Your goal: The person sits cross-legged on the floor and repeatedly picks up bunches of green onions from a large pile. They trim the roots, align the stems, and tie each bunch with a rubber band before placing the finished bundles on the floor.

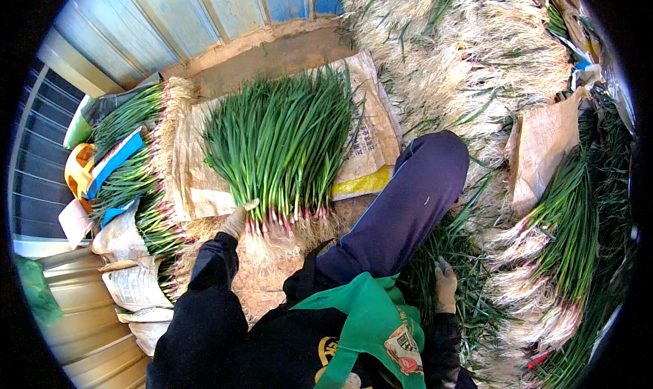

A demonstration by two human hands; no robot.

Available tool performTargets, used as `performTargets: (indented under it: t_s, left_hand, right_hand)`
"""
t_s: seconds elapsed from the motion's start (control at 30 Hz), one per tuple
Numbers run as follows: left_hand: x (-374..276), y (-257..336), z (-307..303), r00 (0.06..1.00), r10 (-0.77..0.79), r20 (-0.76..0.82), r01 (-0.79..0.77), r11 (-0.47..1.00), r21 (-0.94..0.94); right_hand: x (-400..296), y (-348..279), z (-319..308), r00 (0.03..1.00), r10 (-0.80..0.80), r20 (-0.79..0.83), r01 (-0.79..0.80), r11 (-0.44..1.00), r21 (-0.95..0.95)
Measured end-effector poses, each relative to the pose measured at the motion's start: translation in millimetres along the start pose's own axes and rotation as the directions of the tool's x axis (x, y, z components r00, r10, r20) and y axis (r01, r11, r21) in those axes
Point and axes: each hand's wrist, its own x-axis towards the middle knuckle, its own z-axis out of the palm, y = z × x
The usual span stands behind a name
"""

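Note:
A broad pile of scallions (285,139), with green leaves, pinkish bases and pale roots, lies fanned out on a woven sack (199,185). My left hand (235,221), in a pale glove, is at the pile's lower left edge. Its thumb lies across the outermost stalks just above the roots, while its other fingers are mostly hidden. To the right of my bent leg, my right hand (446,286), also gloved, is low among loose green leaves (472,287). Whether it grips any of them cannot be seen.
Stacked scallion bundles (148,185) line the left side, partly wrapped in sacking (120,236). White-rooted scallions (469,57) cover the ground at upper right. More bundles (561,225) lie at far right beside a sack flap (543,151). A blue corrugated wall (224,11) closes the far side.

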Motion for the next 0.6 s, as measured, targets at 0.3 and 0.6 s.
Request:
performTargets:
  t_s: [0.3, 0.6]
  left_hand:
    - [-20.5, 19.9, 20.4, 0.957, 0.131, -0.26, -0.095, 0.984, 0.149]
    - [31.3, -2.4, 93.2, 0.753, 0.395, -0.526, 0.113, 0.71, 0.695]
  right_hand:
    - [-13.9, -14.1, 8.5, 0.996, -0.072, -0.049, 0.063, 0.983, -0.175]
    - [-21.7, -22.7, 20.1, 0.994, -0.073, -0.078, 0.044, 0.945, -0.325]
